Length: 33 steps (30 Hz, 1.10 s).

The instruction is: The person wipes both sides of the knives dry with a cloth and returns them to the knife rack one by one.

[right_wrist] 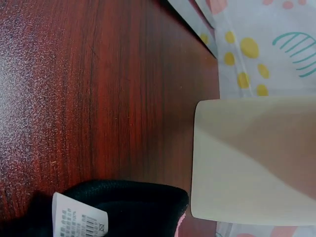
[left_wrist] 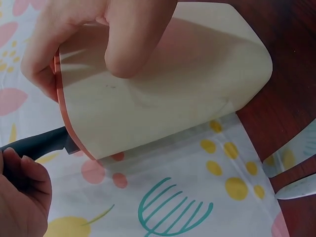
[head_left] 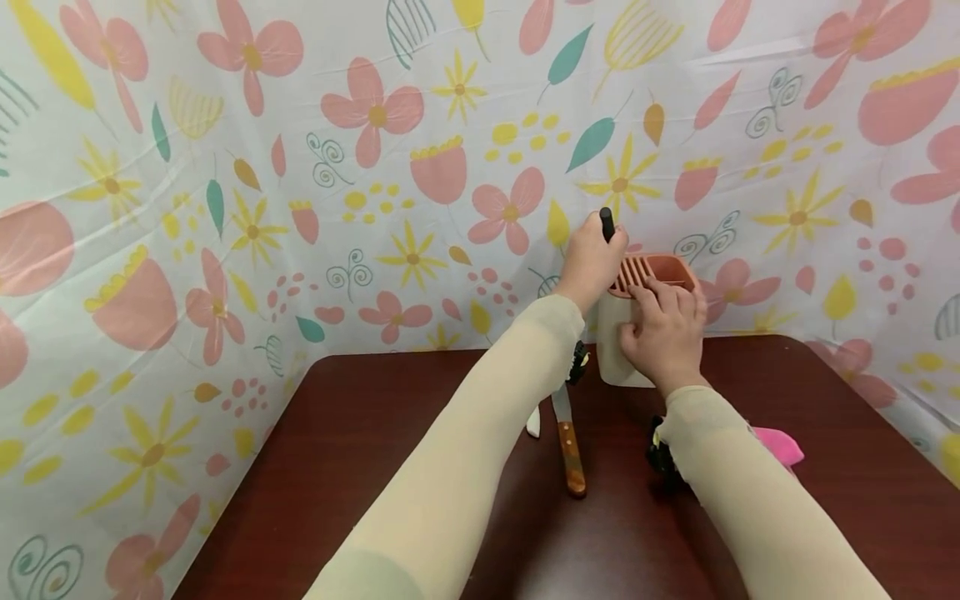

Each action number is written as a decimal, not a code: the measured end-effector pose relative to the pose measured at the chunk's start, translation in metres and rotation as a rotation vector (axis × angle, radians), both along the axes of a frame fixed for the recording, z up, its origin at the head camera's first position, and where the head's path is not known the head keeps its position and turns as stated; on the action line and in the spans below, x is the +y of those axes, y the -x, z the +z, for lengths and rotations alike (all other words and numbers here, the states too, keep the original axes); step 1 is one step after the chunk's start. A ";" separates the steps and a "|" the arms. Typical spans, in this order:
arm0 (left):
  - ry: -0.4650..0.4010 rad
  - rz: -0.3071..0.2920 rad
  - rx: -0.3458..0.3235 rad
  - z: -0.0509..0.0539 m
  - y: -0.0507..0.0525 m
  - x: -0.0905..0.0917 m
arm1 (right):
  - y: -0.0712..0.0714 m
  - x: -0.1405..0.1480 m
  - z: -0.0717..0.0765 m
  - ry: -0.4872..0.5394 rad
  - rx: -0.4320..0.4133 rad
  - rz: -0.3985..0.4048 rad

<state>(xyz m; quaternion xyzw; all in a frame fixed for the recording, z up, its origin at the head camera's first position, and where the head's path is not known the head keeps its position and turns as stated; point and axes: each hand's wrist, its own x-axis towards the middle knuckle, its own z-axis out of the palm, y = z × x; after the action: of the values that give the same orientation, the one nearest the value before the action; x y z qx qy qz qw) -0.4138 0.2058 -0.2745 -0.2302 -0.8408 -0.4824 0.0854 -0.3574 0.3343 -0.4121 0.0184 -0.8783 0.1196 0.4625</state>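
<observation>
In the head view a cream knife holder [head_left: 617, 350] with an orange slotted top [head_left: 672, 271] stands at the table's back edge. The left hand [head_left: 592, 260] grips a black handle [head_left: 607, 223] at the top's left side; the left wrist view shows this handle [left_wrist: 37, 142] meeting the orange rim, with a bit of dark blade at the rim and the rest hidden. My right hand [head_left: 669, 333] rests on the holder, fingers over the top's front edge and thumb against the cream wall [left_wrist: 163, 94]. The right wrist view shows the holder's lower wall [right_wrist: 247, 163].
A knife with a wooden handle [head_left: 572, 458] lies on the dark red table [head_left: 405, 433], left of the holder, beside a white-tipped item [head_left: 533, 423]. Something pink [head_left: 780, 446] is partly behind the right forearm. A black item with a white label [right_wrist: 79, 217] lies near the holder. Patterned cloth hangs behind.
</observation>
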 end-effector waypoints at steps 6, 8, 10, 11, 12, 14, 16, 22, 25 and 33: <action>0.041 -0.006 0.012 0.000 0.004 0.002 | 0.000 0.000 -0.001 -0.003 -0.010 -0.011; 0.046 -0.008 0.022 0.000 0.005 0.003 | 0.000 0.000 -0.001 0.001 -0.003 -0.010; 0.036 -0.018 0.018 0.000 0.006 0.003 | 0.000 0.000 -0.002 0.003 0.006 -0.005; 0.031 -0.021 0.011 0.000 0.006 0.003 | 0.000 0.000 -0.002 0.006 0.011 -0.001; 0.026 -0.024 0.006 0.000 0.007 0.003 | 0.000 0.000 -0.002 0.006 0.016 0.003; 0.020 -0.028 -0.006 0.000 0.008 0.003 | 0.000 0.000 -0.002 0.006 0.022 0.009; 0.022 -0.029 -0.008 0.001 0.009 0.003 | 0.000 -0.001 -0.001 0.004 0.026 0.012; 0.054 -0.026 -0.001 0.004 0.009 0.000 | 0.000 -0.001 0.002 0.004 0.031 0.015; 0.125 -0.011 0.011 0.007 0.009 -0.002 | 0.001 0.000 0.001 0.004 0.027 0.018; 0.294 0.023 0.052 0.015 0.010 -0.011 | -0.001 0.004 0.000 0.003 0.037 0.054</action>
<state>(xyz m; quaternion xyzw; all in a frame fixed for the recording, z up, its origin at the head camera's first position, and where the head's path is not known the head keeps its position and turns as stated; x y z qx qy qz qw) -0.4236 0.1949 -0.2595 -0.2431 -0.9025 -0.3469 0.0780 -0.3564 0.3380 -0.4118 0.0434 -0.8685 0.1331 0.4754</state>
